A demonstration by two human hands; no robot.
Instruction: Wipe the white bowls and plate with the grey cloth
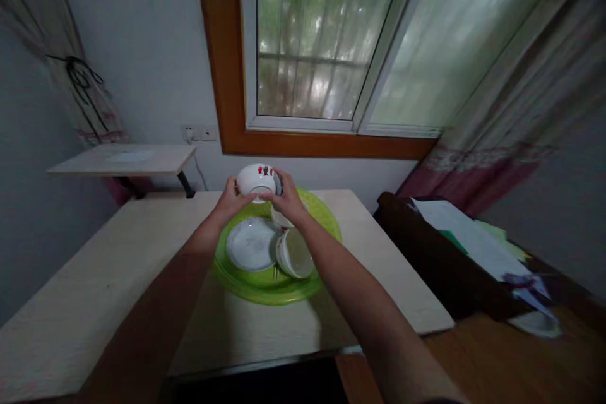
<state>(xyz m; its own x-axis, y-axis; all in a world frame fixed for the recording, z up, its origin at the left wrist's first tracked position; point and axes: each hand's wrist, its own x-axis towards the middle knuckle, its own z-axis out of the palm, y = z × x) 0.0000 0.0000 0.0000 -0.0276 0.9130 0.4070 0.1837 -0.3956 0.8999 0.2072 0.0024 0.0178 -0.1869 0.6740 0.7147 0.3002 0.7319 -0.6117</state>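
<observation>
Both hands hold a white bowl (256, 180) with red and dark figures on its side, raised above the far part of a round green tray (265, 295). My left hand (231, 201) grips the bowl's left side, thumb across the near face. Fingers of my right hand (288, 196) wrap its right side. In the tray lies a white plate (250, 243). Beside it, a bowl (296, 254) rests tipped on its side, perhaps with another nested behind. Another white piece (280, 218) is partly hidden behind my right wrist.
The tray stands on a pale wooden table (118, 290). A small raised shelf (127, 160) is at the back left. Behind rise the wall and a brown-framed window (326, 144). To the right, papers (464, 233) lie on a dark piece of furniture (416, 259).
</observation>
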